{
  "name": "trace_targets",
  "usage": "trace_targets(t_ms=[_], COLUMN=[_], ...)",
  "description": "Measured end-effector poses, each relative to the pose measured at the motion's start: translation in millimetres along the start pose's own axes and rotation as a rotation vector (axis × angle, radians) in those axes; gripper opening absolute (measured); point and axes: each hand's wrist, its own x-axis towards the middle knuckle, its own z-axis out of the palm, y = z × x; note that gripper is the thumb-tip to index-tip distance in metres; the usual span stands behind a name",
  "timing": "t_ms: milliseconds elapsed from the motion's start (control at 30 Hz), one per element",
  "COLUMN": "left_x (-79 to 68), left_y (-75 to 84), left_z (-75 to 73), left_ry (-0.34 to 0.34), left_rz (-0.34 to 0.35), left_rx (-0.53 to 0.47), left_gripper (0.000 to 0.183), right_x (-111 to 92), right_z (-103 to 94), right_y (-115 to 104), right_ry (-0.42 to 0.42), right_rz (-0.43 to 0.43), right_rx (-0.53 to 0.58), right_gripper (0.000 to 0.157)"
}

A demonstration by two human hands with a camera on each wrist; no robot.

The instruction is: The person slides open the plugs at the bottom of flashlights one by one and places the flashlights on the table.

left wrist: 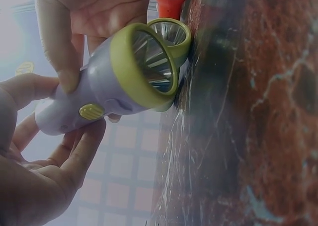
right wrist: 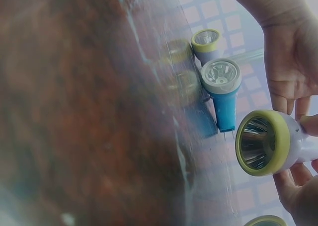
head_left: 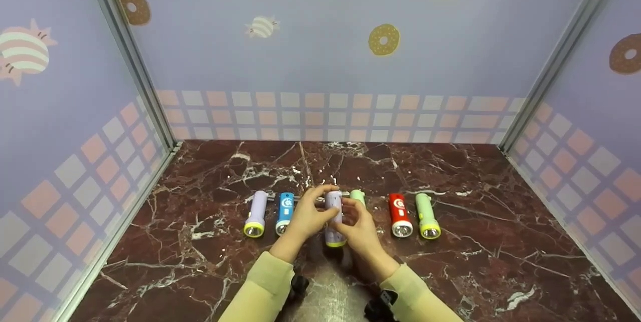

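Note:
Both hands hold a light purple flashlight (head_left: 334, 218) with a yellow-green rim, above the table in the middle of the head view. Thumb and fingers of the left hand (head_left: 308, 216) grip it from the left, towards its tail. From the other side, the right hand (head_left: 364, 234) pinches its body. The left wrist view shows the flashlight's yellow slide switch (left wrist: 91, 111) and its lens (left wrist: 153, 62), which looks unlit. Just behind the right hand, a light green flashlight (head_left: 357, 196) lies partly hidden.
On the glossy dark red marble table (head_left: 200, 272), a purple flashlight (head_left: 257, 207) and a blue flashlight (head_left: 286, 207) lie to the left. A red flashlight (head_left: 398, 212) and a green flashlight (head_left: 425, 212) lie to the right. Patterned walls (head_left: 320, 61) enclose the back and sides.

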Motion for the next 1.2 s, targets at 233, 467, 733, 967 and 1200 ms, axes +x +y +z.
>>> trace_targets(t_ms=[233,467,733,967,1200], left_x=[1.4,-0.2,-0.4,-0.8,-0.3], left_y=[-2.2,-3.5,-2.0,-1.9,-3.3], left_z=[4.1,7.6,8.3,8.0,6.4], left_ry=[0.024,0.023,0.002,-0.002,0.01], left_rz=[-0.002,0.018,0.009,-0.015,-0.029], left_rx=[-0.03,-0.059,-0.048,-0.056,-0.07], left_gripper=[0.059,0.057,0.061,0.06,0.06], right_x=[0.8,2.6,4.0,3.8,4.4], right_z=[1.0,-0.5,-0.9,0.1,-0.6], right_y=[-2.7,-1.0,1.0,0.1,-0.6], right_ry=[0.044,0.073,0.085,0.087,0.057], right_rz=[0.025,0.022,0.006,0.014,0.023], right_rx=[0.032,0.08,0.092,0.101,0.085], right_gripper=[0.059,0.054,0.053,0.054,0.055])
